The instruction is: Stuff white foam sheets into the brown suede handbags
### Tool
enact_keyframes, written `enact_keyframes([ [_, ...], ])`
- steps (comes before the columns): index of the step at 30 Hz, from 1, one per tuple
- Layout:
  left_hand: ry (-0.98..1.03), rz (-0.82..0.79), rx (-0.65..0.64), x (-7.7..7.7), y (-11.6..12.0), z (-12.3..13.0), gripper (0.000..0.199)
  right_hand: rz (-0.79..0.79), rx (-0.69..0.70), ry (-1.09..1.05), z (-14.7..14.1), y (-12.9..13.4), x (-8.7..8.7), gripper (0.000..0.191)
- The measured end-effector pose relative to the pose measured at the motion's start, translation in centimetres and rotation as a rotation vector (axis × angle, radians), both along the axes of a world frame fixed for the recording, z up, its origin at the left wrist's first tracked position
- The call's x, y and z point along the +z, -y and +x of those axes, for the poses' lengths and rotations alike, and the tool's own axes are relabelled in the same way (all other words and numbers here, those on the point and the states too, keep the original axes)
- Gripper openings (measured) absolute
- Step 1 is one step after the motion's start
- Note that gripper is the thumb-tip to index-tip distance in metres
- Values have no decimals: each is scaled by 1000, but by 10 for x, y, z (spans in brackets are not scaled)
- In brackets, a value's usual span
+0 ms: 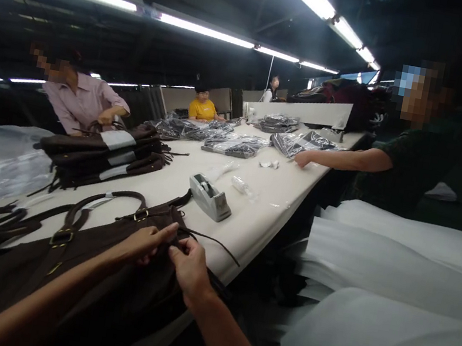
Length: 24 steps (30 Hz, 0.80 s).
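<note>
We are finding the dark brown bag (128, 298) lying on the white surface (246, 214), directly before the wearer. The left hand (151, 244) is grasping the bag's far end, and the right hand (191, 270) is pinching that end just beside it. A thin cord (218, 243) is trailing from there. We are noting a grey tape dispenser (211, 198) standing just beyond the hands, and a stack of brown bags (102, 157) at left, before a co-worker in pink (87, 100). Plastic-wrapped bags (236, 145) are lying farther along; a co-worker in dark clothing (414, 163) is reaching toward one. Layered white sheets (377, 255) are occupying the right side.
</note>
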<state>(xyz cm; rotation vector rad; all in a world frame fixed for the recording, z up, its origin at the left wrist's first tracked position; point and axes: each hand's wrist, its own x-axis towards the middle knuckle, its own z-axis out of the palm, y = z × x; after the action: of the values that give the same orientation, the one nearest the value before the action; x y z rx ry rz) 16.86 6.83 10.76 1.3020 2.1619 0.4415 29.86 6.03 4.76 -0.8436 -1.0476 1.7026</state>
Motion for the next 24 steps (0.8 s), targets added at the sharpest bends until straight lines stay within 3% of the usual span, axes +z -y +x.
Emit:
enact_keyframes([
  [4,-162,-44,-85,-13,-26,8,31,309,-25,302,15,12,5,16],
  [7,-268,-23,-103,-18,-26,7,14,432,49,268,41,12,3,23],
  [11,-357,-5,-90,-12,-15,0,31,453,-162,328,69,-7,-9,24],
  [13,-360,2,-109,-2,-9,-3,40,465,-170,420,69,-19,-17,23],
  [19,-383,15,-142,33,1,0,36,660,148,448,32,-34,-28,30],
  [24,-562,29,-127,44,5,11,41,971,497,418,14,-43,-30,33],
])
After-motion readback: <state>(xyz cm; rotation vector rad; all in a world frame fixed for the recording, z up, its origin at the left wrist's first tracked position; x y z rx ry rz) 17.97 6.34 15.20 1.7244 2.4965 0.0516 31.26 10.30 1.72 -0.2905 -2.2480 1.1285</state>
